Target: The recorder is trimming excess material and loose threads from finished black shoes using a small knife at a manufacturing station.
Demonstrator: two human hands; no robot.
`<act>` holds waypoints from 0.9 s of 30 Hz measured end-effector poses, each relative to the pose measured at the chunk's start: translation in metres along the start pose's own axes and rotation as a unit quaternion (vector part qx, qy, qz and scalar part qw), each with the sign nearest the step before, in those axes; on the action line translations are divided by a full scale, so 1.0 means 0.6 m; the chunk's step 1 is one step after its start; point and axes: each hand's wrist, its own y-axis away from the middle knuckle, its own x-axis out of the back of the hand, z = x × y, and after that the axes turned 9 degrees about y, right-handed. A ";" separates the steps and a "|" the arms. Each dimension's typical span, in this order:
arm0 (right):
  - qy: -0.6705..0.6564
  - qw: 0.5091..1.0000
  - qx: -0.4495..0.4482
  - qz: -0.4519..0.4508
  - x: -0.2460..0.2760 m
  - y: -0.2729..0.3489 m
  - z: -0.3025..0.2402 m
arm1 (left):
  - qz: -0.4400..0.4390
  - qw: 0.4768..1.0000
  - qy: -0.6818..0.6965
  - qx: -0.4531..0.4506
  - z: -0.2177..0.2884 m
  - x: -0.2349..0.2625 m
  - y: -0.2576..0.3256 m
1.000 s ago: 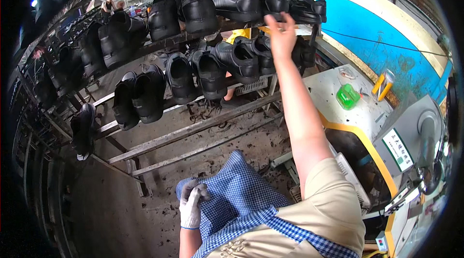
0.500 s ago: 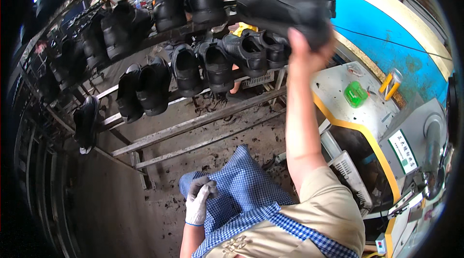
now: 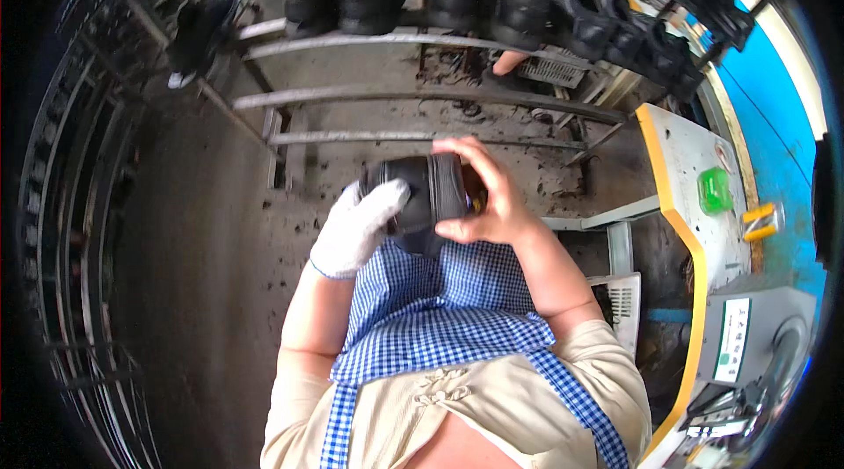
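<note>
Shoe [image 3: 420, 198], black, held at chest height between both hands, above the blue checked apron [image 3: 440, 311] and nearer than the rack rails [image 3: 413, 98]. The left hand [image 3: 356, 227], in a white knit glove, presses against the shoe's left and lower side, fingers closed onto it; the bare right hand [image 3: 488, 196] wraps over the right end, thumb below and fingers curled across the top, clamped on the shoe. Farther off, a row of black shoes [image 3: 527, 3] hangs on the rack, and another person's fingers [image 3: 508, 61] show just behind it. To the right stands a machine with a yellow-edged top [image 3: 681, 196] bearing a small green object [image 3: 714, 189].

Risks, as judged: the smooth glove fabric may slide on the shoe if the right hand loosens, dropping it to the soiled floor [image 3: 202, 240]. A reach back toward the rack could knock a hanging shoe or meet the other person's fingers.
</note>
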 end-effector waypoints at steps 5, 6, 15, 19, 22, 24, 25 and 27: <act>0.092 0.992 0.068 0.056 0.007 -0.013 -0.033 | 0.023 0.997 -0.049 -0.058 0.005 -0.011 0.031; 0.114 0.990 0.076 0.040 0.011 -0.016 -0.048 | 0.027 0.997 -0.046 -0.056 0.003 -0.015 0.037; 0.460 0.857 0.233 -0.027 0.013 -0.039 -0.110 | -0.001 0.867 -0.391 -0.310 -0.005 -0.024 0.027; 0.477 0.846 0.237 -0.025 -0.001 -0.045 -0.096 | 0.011 0.839 -0.453 -0.302 -0.011 -0.016 0.028; 0.418 0.882 0.218 -0.004 -0.005 -0.046 -0.084 | 0.048 0.868 -0.381 -0.316 -0.029 -0.013 0.031; 0.365 0.915 0.169 0.014 -0.005 -0.045 -0.082 | 0.046 0.863 -0.398 -0.308 -0.032 -0.006 0.034; 0.336 0.928 0.159 0.013 -0.006 -0.047 -0.080 | 0.035 0.860 -0.397 -0.320 -0.029 -0.007 0.031; 0.353 0.921 0.165 -0.013 -0.005 -0.043 -0.089 | 0.024 0.856 -0.397 -0.332 -0.024 -0.010 0.031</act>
